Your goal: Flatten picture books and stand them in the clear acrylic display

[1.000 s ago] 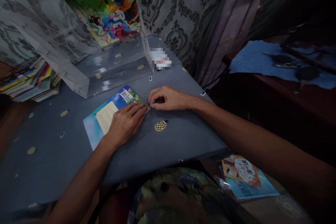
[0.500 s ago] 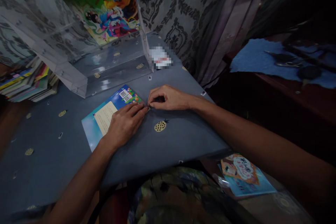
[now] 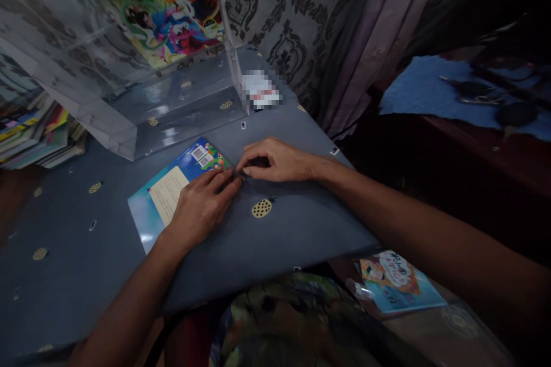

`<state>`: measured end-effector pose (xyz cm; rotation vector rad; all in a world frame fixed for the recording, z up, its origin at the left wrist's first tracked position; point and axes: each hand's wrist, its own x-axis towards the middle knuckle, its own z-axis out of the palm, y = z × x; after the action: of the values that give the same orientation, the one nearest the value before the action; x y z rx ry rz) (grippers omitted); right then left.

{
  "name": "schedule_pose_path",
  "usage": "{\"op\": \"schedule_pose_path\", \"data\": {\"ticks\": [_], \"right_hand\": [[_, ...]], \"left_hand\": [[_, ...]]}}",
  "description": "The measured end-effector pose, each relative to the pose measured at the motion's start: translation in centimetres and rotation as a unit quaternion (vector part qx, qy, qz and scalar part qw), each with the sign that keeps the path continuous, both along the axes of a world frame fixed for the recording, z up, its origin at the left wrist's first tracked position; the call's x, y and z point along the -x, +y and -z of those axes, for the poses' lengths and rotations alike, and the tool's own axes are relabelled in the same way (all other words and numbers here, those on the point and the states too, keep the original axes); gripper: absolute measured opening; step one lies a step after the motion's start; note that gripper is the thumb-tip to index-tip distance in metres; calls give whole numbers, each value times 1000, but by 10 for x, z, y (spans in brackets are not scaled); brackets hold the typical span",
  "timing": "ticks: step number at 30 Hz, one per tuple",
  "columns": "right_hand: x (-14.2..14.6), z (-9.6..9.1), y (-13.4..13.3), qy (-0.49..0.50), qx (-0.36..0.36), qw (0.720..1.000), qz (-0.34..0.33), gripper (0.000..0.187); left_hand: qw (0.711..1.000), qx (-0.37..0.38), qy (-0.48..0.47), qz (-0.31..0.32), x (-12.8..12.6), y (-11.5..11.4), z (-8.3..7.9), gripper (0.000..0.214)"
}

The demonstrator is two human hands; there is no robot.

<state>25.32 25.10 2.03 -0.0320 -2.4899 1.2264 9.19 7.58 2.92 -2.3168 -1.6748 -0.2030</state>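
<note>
A blue book (image 3: 155, 186) with a barcode and a cream text panel lies on the table at a slant, back cover up. My left hand (image 3: 204, 200) rests on its near right part, fingers stretched out flat over the cover. Just beside those fingertips, my right hand (image 3: 273, 160) has thumb and forefinger pinched together at the book's right corner. What sits between these fingertips is too small and dark to make out. The book's lower right part is hidden under my left hand and forearm.
A clear acrylic stand (image 3: 129, 140) holds a picture book (image 3: 181, 17) behind. Several stacked books (image 3: 38, 132) lie at left. A blurred-out white packet (image 3: 260, 90) sits right of the stand. Below the table edge are another book (image 3: 400, 289) and, farther right, a blue cloth (image 3: 413, 89).
The view has shifted slightly, so the table's things appear a little farther left. My right fingertips have edged slightly left toward the left hand. My left hand stays flat on the book.
</note>
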Motion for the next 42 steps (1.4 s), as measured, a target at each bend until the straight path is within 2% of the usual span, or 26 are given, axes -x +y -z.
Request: {"op": "schedule_pose_path", "data": {"ticks": [7,13,19,26,29,35,39,42], "right_hand": [[-2,-6,-3,0,33,999,3,28],[-2,-6,-6,-9,21,1000,3,28],[-2,-6,-6,-37,-3,999,14,30],[-2,-8,-9,-57,-41,997,30,32],[-2,-7,-10,-54,-54,997,26,31],[-3,-5,-10,-68,-74,995,20,27],[-4,-5,-18,-74,-132,988,30,23],[-4,-7,-35,-76,-231,968,68,22]], "left_hand": [[995,22,99,-6,-12,-3,-4,33],[992,39,121,-23,-19,-4,-2,34],[998,28,54,-29,-14,-2,-1,28],[991,24,-126,-26,8,-4,-6,28],[988,8,-132,-81,24,-2,-7,28],[960,37,-81,-265,48,-1,-7,31],[946,78,-89,-301,52,-4,-8,34],[944,87,-101,-301,53,-5,-10,34]]}}
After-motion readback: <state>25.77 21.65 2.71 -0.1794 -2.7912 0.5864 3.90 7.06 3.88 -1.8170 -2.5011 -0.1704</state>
